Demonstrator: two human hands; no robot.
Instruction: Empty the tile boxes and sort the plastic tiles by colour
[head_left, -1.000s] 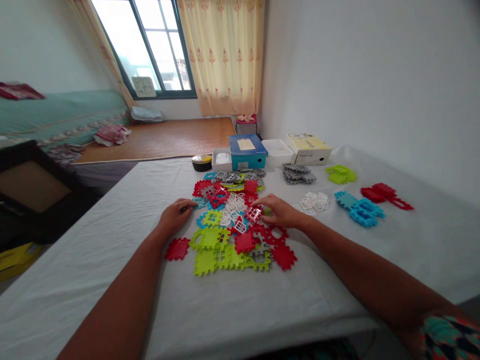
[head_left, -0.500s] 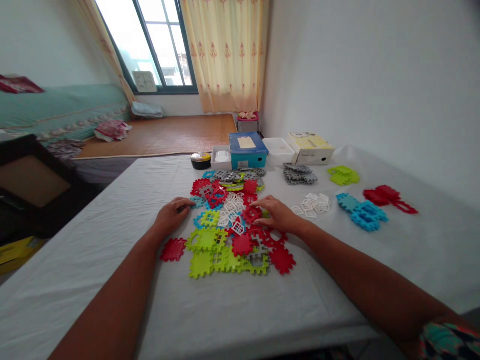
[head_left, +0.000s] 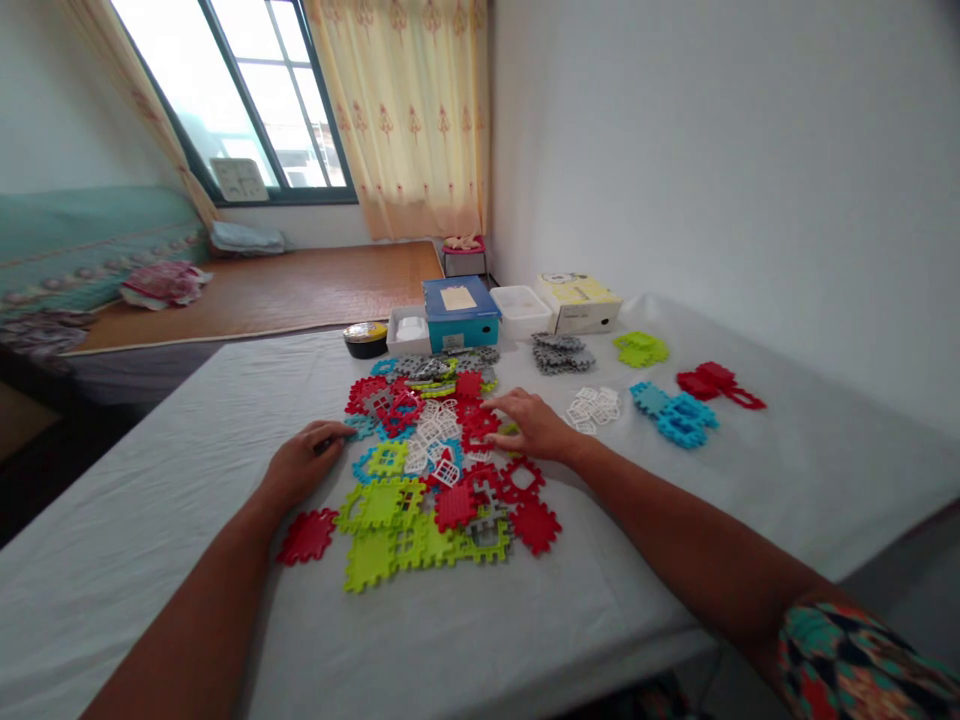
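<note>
A loose pile of interlocking plastic building panels with toothed edges lies on the cloth, in red, lime green, blue, grey and white. My left hand [head_left: 306,462] rests at the pile's left side, fingers loosely bent, the tips by a blue panel [head_left: 362,427]; nothing shows in its grasp. On the other side, my right hand [head_left: 534,425] reaches in with thumb and forefinger apart over a red panel [head_left: 478,432]. Whether those fingertips press on it I cannot tell. White lattice window pieces [head_left: 433,432] lie between the hands. Nearer me are lime green panels [head_left: 375,555] and a red square panel [head_left: 307,537].
To the right lie sorted groups: white lattice pieces [head_left: 594,408], grey panels [head_left: 561,353], lime panels [head_left: 640,348], blue panels [head_left: 684,420] and red panels [head_left: 709,380]. Behind stand a blue box [head_left: 461,315], a white tub [head_left: 519,310], a yellow-white box [head_left: 581,302] and a round black tin [head_left: 365,340].
The view has swung to the right, so everything sits further left in the picture. Both hands keep nearly the same places at the pile, and no panel has plainly moved.
</note>
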